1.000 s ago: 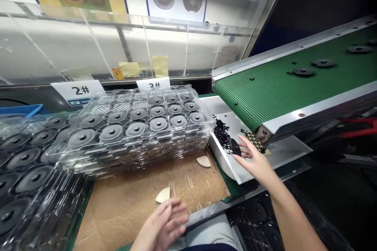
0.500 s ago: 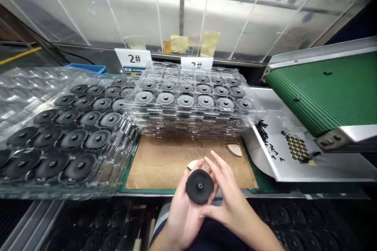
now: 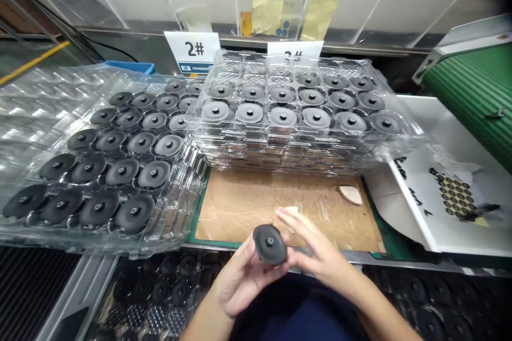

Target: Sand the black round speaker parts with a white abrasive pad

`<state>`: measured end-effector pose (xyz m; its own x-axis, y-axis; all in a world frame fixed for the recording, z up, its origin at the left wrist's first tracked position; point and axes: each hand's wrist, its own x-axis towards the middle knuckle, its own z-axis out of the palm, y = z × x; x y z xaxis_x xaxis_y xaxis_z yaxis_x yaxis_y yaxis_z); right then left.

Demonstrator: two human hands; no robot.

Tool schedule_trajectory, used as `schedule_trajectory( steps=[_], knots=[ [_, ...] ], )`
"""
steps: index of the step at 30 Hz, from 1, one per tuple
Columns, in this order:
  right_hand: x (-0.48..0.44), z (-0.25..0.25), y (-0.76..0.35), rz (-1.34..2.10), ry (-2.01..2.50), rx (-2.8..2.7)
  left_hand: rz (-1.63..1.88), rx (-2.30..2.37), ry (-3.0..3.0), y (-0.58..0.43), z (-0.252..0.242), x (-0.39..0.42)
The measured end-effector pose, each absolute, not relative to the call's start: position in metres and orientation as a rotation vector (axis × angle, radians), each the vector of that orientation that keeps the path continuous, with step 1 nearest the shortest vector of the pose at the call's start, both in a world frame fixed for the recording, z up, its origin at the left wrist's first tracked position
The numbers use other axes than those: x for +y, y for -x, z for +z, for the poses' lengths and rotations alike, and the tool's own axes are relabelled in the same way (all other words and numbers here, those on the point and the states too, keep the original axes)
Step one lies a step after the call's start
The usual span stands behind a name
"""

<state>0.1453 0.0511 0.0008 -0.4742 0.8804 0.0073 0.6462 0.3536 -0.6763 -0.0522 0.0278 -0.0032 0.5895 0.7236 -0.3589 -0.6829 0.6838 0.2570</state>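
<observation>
Through the head view I find a round black disc (image 3: 270,245) near 6 o'clock, raised in the left hand (image 3: 242,285). That hand pinches it by the edge, thumb on the near-left rim and fingers curled behind, which leaves the face bare and tilted up towards me. The right hand (image 3: 320,256) comes in from 5 o'clock with fingers spread, close beside the rim; I cannot tell whether its thumb touches.

At 9 o'clock I see a clear tray (image 3: 100,242) and at 12 to 1 o'clock a tray stack (image 3: 280,144). Their moulded pockets seat similar discs singly, hubs up, presumably so the faces don't rub. The cardboard sheet (image 3: 240,202) between stack and hands probably spares the worktop; its brown surface looks scuffed.

The disc reads as matt, shallowly dished, its small hub ending in a pale ring; I judge it rubber or soft plastic. The trays are thin, glossy, ribbed plastic. A cream wedge (image 3: 350,195) lies on the cardboard at 4 o'clock. Past 3 o'clock a smooth white tray (image 3: 444,237) holds a yellow sheet (image 3: 456,197) of dark rings, below a ribbed green belt (image 3: 472,90).
</observation>
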Motion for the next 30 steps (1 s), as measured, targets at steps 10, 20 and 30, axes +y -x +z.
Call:
schedule_trajectory(
  steps=[10, 20, 30],
  knots=[
    [0.077, -0.089, -0.142, 0.611, 1.679, -2.028, 1.202, 0.712, 0.22, 0.051, -0.019, 0.046],
    [0.078, -0.055, -0.136, 0.96, 1.568, -1.867, 1.19, 0.88, 0.189, 0.033, -0.008, 0.07],
    [0.107, 0.057, -0.125, 1.146, 1.215, -1.857, 0.997, 0.916, -0.063, 0.008, 0.005, 0.071]
  ],
)
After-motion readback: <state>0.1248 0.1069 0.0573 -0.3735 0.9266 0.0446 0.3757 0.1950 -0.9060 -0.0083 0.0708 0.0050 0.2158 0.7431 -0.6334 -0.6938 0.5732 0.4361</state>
